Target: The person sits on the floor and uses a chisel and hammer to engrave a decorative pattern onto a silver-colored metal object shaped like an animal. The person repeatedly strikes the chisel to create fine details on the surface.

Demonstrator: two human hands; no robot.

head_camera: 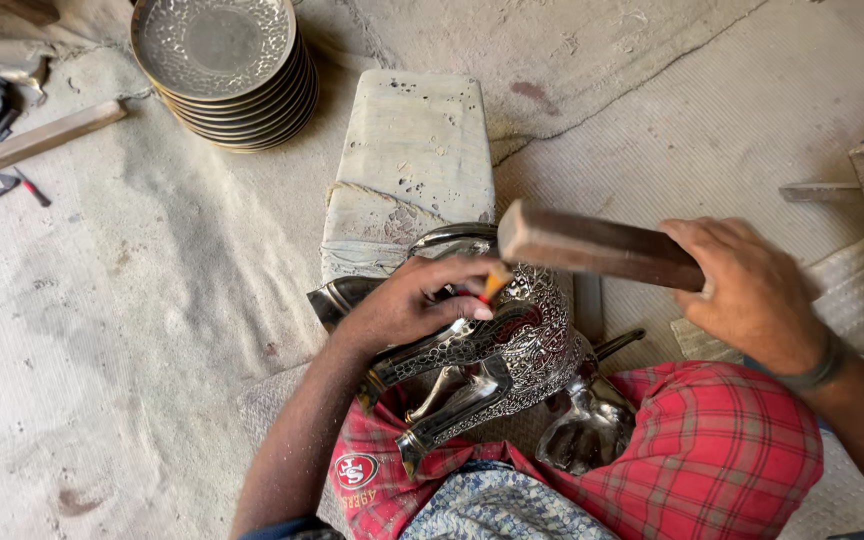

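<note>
At frame centre, the left hand pinches a small orange-tipped punch against an ornate engraved silver metal vessel. The right hand grips a dark wooden mallet raised above it. This looks like chasing work; the strike needs the punch held steady.

A shiny silver metal horse figure with tiny curly patterns cut all over it lies on its side across the person's lap. Its smooth legs point down toward the person, and its patterned body bulges upward. Its top end rests against the near edge of a worn pale stone block.

A thin small tool with an orange tip stands tilted, tip down on the patterned body.

A dark brown wooden block, long and flat-sided, hangs in the air just above the tool, with its blunt end beside the tool's top.
</note>
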